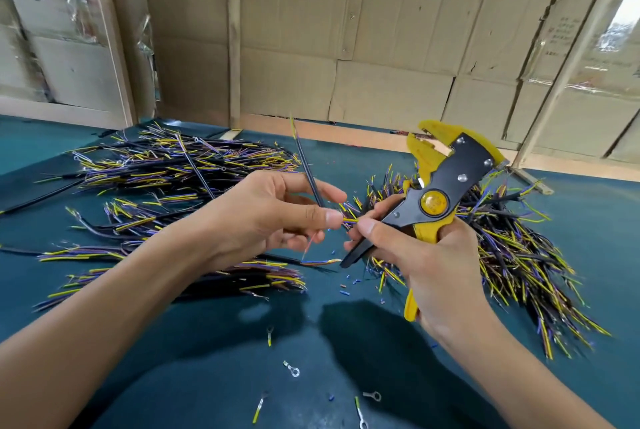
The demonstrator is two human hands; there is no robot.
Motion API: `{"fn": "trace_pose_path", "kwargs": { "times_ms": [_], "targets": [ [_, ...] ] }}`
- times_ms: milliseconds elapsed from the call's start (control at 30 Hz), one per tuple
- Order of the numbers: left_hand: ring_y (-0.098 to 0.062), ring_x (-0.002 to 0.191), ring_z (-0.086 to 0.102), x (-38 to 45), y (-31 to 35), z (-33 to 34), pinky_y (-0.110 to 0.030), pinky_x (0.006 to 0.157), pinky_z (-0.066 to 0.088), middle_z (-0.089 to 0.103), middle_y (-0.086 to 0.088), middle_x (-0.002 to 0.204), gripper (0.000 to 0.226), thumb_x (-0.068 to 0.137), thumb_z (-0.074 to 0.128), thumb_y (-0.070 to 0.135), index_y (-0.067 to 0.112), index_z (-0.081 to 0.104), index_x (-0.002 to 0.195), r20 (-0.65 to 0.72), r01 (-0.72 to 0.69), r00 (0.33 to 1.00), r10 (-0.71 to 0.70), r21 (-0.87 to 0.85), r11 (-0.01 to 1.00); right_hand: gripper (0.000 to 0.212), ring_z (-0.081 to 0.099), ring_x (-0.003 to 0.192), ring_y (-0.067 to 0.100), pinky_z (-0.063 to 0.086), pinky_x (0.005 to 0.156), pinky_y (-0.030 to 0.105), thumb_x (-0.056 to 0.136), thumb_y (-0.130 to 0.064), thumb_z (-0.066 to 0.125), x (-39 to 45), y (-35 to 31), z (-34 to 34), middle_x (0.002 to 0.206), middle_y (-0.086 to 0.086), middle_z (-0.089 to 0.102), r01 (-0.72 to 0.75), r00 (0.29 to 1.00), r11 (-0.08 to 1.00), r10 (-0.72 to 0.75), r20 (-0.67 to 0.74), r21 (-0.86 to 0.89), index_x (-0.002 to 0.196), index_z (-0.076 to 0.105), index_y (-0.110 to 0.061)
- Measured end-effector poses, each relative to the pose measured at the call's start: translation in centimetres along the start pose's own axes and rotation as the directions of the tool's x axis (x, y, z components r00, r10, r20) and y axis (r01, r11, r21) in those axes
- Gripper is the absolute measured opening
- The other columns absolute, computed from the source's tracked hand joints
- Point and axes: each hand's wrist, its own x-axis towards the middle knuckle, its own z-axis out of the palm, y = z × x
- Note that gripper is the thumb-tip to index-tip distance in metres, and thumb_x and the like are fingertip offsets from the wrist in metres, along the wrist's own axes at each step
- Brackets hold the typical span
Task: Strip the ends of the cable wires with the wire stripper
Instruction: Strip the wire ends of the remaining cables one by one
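- One wire stripper [437, 200], yellow and black, held above the green table [207, 352] with its head tilted up and away toward the cardboard wall [346, 47].
- One black cable [309, 172] in hand, standing upright between the two heaps, with loose wires fanning from its lower end.
- One yellow wire [349, 220] bridging the gap between both thumbs.
- Two heaps of cables: a spread-out heap [173, 165] to the left, a denser heap [512, 255] to the right behind the tool.
- Three bare ring terminals [292, 369] on the table near the bottom edge, plus a few short wire offcuts with terminals; exact tally of the small insulation scraps [346, 284] unclear.
- Left hand [277, 217]: palm turned inward, thumb and forefinger pinching the cable and its yellow wire.
- Right hand [426, 269]: fingers wrapped around the stripper handles, thumb and forefinger tip pinching the wire's other end.
- Both forearms reaching in from the bottom corners, hands nearly touching at centre.
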Motion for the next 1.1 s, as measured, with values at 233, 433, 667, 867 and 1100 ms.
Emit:
{"fn": "trace_pose_path", "kwargs": {
  "times_ms": [233, 433, 667, 867, 1100],
  "targets": [
    [-0.012, 0.045, 0.048, -0.4, 0.1, -0.5, -0.024, 0.048, 0.035, 0.058, -0.012, 0.061, 0.034, 0.07, 0.079, -0.006, 0.008, 0.075, 0.101, 0.068, 0.12, 0.989, -0.129, 0.125, 0.985, 0.015, 0.07, 0.069, 0.036, 0.061, 0.078, 0.058, 0.074, -0.003, 0.075, 0.0, 0.0, 0.4, 0.071, 0.012, 0.068, -0.097, 0.993, 0.989, 0.09, 0.071, 0.113, 0.074, 0.073, -0.017],
    [-0.014, 0.05, 0.052, -0.3, 0.2, -1.1, -0.019, 0.049, 0.039, 0.063, -0.012, 0.069, 0.031, 0.069, 0.077, 0.002, 0.015, 0.078, 0.096, 0.018, -0.034, 0.999, 0.032, 0.124, 0.992, 0.006, 0.066, 0.068, 0.04, 0.06, 0.07, 0.05, 0.079, -0.006, 0.072, -0.1, -0.1, 0.2, 0.075, 0.023, 0.065, -0.139, 0.988, 0.973, 0.124, 0.092, 0.185, 0.077, 0.072, -0.012],
    [-0.014, 0.052, 0.05, 0.0, 0.8, -2.2, -0.022, 0.049, 0.035, 0.063, -0.008, 0.064, 0.033, 0.066, 0.077, -0.001, 0.014, 0.078, 0.095, -0.064, -0.234, 0.972, 0.226, -0.188, 0.954, 0.007, 0.069, 0.071, 0.043, 0.06, 0.068, 0.052, 0.08, -0.005, 0.072, -0.1, -0.6, -0.3, 0.079, 0.026, 0.066, -0.326, 0.908, 0.938, 0.276, 0.315, 0.116, 0.085, 0.07, 0.001],
    [-0.013, 0.049, 0.047, -0.2, 1.1, -2.0, -0.021, 0.046, 0.035, 0.062, -0.006, 0.059, 0.028, 0.071, 0.068, -0.003, 0.015, 0.079, 0.09, -0.058, -0.23, 0.973, 0.223, -0.23, 0.946, 0.008, 0.071, 0.074, 0.04, 0.06, 0.071, 0.048, 0.085, -0.005, 0.07, -0.8, -0.6, 0.2, 0.079, 0.02, 0.07, -0.325, 0.854, 0.944, 0.271, 0.445, 0.049, 0.083, 0.075, -0.011],
    [-0.012, 0.048, 0.047, -0.3, 1.1, -1.7, -0.02, 0.045, 0.035, 0.061, -0.004, 0.057, 0.028, 0.072, 0.066, -0.003, 0.014, 0.079, 0.09, -0.024, -0.196, 0.98, 0.196, -0.23, 0.953, 0.008, 0.07, 0.071, 0.038, 0.06, 0.07, 0.048, 0.083, -0.005, 0.07, -0.9, -0.8, 0.2, 0.076, 0.019, 0.067, -0.303, 0.847, 0.953, 0.26, 0.464, 0.019, 0.083, 0.074, -0.011]
  ]
}}
